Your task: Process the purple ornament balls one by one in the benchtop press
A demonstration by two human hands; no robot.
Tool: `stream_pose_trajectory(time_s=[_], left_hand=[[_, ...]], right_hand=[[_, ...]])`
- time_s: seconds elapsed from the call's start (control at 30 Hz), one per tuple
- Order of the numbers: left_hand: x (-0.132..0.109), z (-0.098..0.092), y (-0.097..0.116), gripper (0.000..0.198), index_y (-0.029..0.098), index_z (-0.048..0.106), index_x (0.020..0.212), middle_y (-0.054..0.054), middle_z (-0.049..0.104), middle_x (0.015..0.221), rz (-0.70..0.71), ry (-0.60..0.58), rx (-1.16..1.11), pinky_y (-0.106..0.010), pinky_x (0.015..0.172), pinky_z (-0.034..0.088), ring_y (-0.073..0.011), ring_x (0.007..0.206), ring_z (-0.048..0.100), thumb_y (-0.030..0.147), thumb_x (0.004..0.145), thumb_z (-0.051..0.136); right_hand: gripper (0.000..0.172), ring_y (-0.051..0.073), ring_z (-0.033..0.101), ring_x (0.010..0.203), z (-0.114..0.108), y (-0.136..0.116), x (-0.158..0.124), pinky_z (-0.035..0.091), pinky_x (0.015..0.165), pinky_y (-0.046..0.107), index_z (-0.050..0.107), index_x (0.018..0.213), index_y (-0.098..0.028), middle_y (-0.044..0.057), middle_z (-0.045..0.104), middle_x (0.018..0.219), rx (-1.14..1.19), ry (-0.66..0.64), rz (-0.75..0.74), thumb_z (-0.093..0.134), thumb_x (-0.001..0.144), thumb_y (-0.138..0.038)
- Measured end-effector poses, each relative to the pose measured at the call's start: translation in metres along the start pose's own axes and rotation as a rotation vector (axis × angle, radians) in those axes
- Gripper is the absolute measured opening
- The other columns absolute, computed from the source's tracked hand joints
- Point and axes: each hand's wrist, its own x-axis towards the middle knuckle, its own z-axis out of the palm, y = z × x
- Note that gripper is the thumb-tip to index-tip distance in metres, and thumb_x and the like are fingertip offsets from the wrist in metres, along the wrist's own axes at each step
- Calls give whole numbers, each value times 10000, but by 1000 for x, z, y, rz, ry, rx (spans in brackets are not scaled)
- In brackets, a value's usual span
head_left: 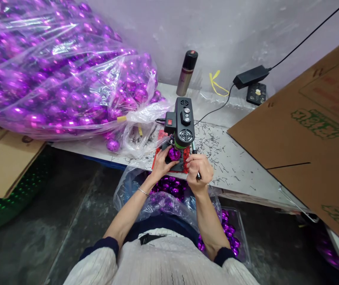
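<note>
Fingers and thumb of my left hand (160, 165) close around a shiny purple ball ornament (174, 154). The ball sits on a dark base plate (178, 167), right below the head of a small black bench machine (184, 118) with round vents and a red switch. My right hand (200, 169) is wrapped around the machine's lever handle (199, 175), whose metal rod rises beside the head. Beneath the base lies a red mat (186, 155). What the machine's tip touches on the ball is hidden. Below my hands, an opened plastic bag (169, 202) holds more purple balls.
A huge clear bag (68, 75) of purple balls fills the left. Small dark wire-like bits (209, 142) litter the white table (237, 174). Behind stand a spray can (185, 75) and a black power adapter (251, 77). A cardboard box (306, 134) leans in from the right.
</note>
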Motion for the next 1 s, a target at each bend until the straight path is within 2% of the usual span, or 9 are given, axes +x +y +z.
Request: stream_pose_trajectory(time_s=[0.33,0.73,1.0], left_hand=[[-1,2,-1,687,209,523,1446,-136,683,1351,24,25,30,-491,1118,481,-305,1255,653,420,852,796],[-2,3,0,690,212,525,1440,-138,692,1340,34,40,23,-495,1128,476,-301,1248,663,442,849,797],[-1,4,0,680,193,531,1428,-150,696,1327,29,40,15,-489,1110,484,-298,1226,674,474,860,779]], right_hand=[[240,127,621,679,17,11,-40,521,599,269,555,790,-222,11,636,780,77,87,105,443,1001,-202],[239,130,617,687,19,15,-47,502,611,284,534,795,-228,9,621,802,96,83,115,434,1012,-230],[267,133,595,650,26,19,-47,494,655,319,506,772,-231,1,602,753,81,147,58,424,1024,-267]])
